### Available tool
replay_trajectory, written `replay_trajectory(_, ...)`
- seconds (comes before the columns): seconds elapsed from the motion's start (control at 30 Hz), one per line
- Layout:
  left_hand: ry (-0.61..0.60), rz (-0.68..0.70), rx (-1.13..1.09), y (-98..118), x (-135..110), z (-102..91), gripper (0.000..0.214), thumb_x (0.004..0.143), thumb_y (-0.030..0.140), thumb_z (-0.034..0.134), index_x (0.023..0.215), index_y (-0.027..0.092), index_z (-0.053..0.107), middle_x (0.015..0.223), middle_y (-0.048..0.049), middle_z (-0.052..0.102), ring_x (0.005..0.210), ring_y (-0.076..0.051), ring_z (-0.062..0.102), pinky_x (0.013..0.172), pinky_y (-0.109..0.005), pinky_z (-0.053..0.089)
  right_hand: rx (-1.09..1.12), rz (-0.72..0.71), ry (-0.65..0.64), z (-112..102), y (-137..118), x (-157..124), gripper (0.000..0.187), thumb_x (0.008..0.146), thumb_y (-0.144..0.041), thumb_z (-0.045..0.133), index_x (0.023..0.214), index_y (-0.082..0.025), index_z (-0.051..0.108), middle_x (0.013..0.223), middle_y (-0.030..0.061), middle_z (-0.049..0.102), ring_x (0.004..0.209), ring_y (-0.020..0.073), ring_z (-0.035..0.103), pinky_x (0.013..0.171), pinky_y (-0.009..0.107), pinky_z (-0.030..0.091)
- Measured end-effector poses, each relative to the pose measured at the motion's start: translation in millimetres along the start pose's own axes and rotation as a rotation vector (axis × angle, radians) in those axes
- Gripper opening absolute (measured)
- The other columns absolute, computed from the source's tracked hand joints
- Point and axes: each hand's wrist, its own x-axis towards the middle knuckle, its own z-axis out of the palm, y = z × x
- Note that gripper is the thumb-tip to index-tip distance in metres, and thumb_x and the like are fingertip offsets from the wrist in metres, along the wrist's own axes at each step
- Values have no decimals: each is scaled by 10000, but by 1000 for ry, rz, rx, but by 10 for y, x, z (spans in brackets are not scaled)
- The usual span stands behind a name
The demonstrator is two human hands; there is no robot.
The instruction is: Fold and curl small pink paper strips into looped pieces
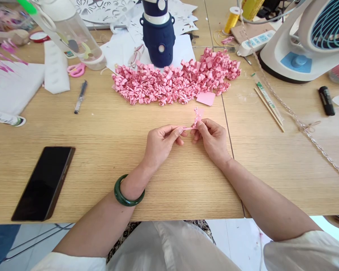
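Observation:
My left hand (161,142) and my right hand (211,138) meet above the middle of the wooden table (107,124). Both pinch one small pink paper piece (197,117) with curled fringes; the left fingertips grip a strip at its left end, the right fingers grip its base. A green bangle (126,194) circles my left wrist. Behind the hands lies a long heap of several curled pink paper pieces (175,81), with a flat pink paper square (205,98) at its near right edge.
A black phone (43,182) lies at the near left. A pen (80,97), pink scissors (77,70), a clear bottle (73,32) and a navy flask (158,35) stand behind. A fan (302,41), wooden sticks (269,108), a black marker (326,100) and a twisted cord (313,139) occupy the right.

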Motion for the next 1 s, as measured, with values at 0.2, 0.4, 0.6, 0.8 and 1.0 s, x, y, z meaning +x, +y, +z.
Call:
replay_trajectory(0.2, 29, -31, -34, 9, 8, 7, 314, 803, 472, 815, 730, 172, 756, 704, -28, 755, 551, -119, 628, 613, -250, 525, 0, -8, -23, 5, -8, -5, 515, 881, -695, 674, 755, -197, 632, 680, -5, 644, 514, 97, 555, 511, 244, 455)
replay_trajectory(0.4, 54, -36, -14, -3, 9, 8, 329, 792, 472, 819, 681, 181, 713, 648, -16, 719, 542, -118, 603, 595, -253, 511, -8, -1, -50, 11, -11, -6, 515, 872, -702, 680, 770, -198, 650, 679, -3, 649, 515, 100, 543, 508, 247, 447)
replay_trajectory(0.6, 70, -43, 4, -19, 8, 13, 337, 745, 461, 852, 644, 183, 689, 585, 6, 652, 544, -115, 572, 569, -248, 476, 2, -16, -65, 13, -7, -10, 509, 866, -697, 690, 770, -198, 652, 675, -6, 647, 516, 98, 543, 510, 246, 447)
replay_trajectory(0.8, 96, -51, -7, -27, 6, 18, 375, 696, 477, 891, 625, 176, 679, 562, 19, 617, 532, -98, 516, 531, -238, 411, 15, -16, -77, 16, -33, -19, 497, 860, -680, 709, 756, -197, 655, 668, -6, 645, 518, 100, 548, 515, 247, 460)
replay_trajectory(1.0, 62, -70, -9, -15, 6, 14, 329, 703, 470, 890, 652, 179, 745, 578, -3, 673, 546, -119, 576, 575, -249, 471, 6, -10, -54, 9, -28, -16, 497, 857, -692, 707, 781, -203, 659, 664, -7, 649, 516, 107, 557, 515, 252, 467)
